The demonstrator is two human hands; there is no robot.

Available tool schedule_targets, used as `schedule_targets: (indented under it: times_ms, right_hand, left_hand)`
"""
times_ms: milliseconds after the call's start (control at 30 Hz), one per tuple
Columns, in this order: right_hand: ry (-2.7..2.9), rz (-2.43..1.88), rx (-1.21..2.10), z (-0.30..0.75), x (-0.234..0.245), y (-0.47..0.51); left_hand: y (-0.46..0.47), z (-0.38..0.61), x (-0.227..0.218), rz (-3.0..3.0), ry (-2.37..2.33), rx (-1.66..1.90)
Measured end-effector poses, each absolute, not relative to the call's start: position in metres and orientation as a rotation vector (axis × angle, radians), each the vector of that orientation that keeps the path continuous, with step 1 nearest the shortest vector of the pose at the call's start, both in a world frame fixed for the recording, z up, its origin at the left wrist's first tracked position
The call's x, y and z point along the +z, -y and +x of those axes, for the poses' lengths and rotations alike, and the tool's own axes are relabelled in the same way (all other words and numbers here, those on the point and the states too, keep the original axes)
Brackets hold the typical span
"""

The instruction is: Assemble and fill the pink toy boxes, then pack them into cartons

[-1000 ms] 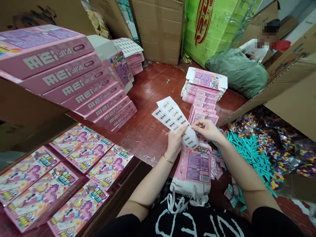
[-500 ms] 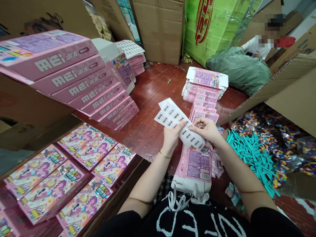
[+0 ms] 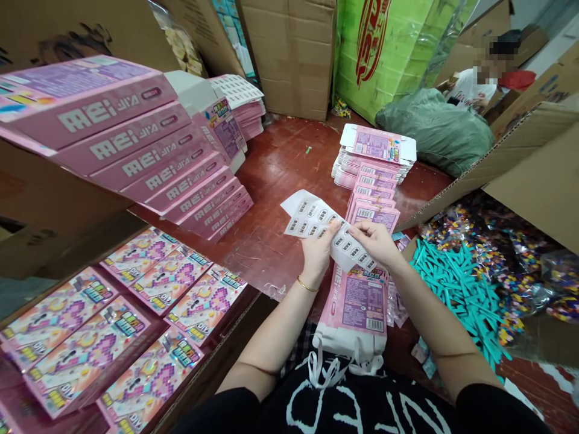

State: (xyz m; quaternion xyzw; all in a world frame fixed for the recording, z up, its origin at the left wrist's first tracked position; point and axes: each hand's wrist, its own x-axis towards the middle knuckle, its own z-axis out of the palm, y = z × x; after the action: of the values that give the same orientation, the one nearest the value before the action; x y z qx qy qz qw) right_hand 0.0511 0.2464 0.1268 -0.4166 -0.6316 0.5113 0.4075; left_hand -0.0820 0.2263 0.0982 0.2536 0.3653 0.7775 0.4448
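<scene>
Two hands on one sticker sheet (image 3: 344,242): left hand (image 3: 318,248) pinched it near the middle, right hand (image 3: 374,244) had fingertips closed at its edge. Sheet was slanted above a pink box (image 3: 357,304); teal sticks (image 3: 456,295) lay heaped rightward.
</scene>
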Motion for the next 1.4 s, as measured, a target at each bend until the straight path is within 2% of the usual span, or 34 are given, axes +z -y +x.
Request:
schedule_targets:
  times_ms: [200, 433, 667, 733, 833, 933, 1067, 1167, 1400]
  right_hand:
    - [1.642, -0.873, 0.879, 0.05, 0.135, -0.257]
    - [1.763, -1.007, 1.096, 0.032, 0.14, -0.294]
    - [1.742, -0.756, 0.944, 0.023, 0.146, -0.312]
    - [1.639, -0.863, 0.84, 0.046, 0.161, -0.354]
    - [1.469, -1.241, 0.663, 0.088, 0.176, -0.428]
    - [1.373, -1.481, 0.65, 0.116, 0.174, -0.477]
    - [1.415, -1.528, 0.704, 0.122, 0.158, -0.493]
    - [1.471, -1.533, 0.711, 0.12, 0.151, -0.495]
    - [1.569, -1.562, 0.655, 0.123, 0.146, -0.506]
  left_hand:
    - [-0.235, -0.09, 0.092, 0.422, -0.94, 1.922]
    - [-0.243, -0.101, 0.086, 0.292, -0.933, 1.908]
    - [-0.251, -0.113, 0.084, 0.299, -0.944, 1.954]
    - [-0.255, -0.122, 0.074, 0.323, -0.955, 1.96]
    - [-0.264, -0.142, 0.045, 0.4, -1.057, 1.876]
    - [-0.275, -0.165, 0.008, 0.511, -1.245, 1.734]
    - [-0.283, -0.188, -0.029, 0.686, -1.507, 1.668]
    - [-0.278, -0.194, -0.036, 0.783, -1.602, 1.704]
    - [-0.261, -0.19, -0.018, 1.125, -2.056, 1.76]
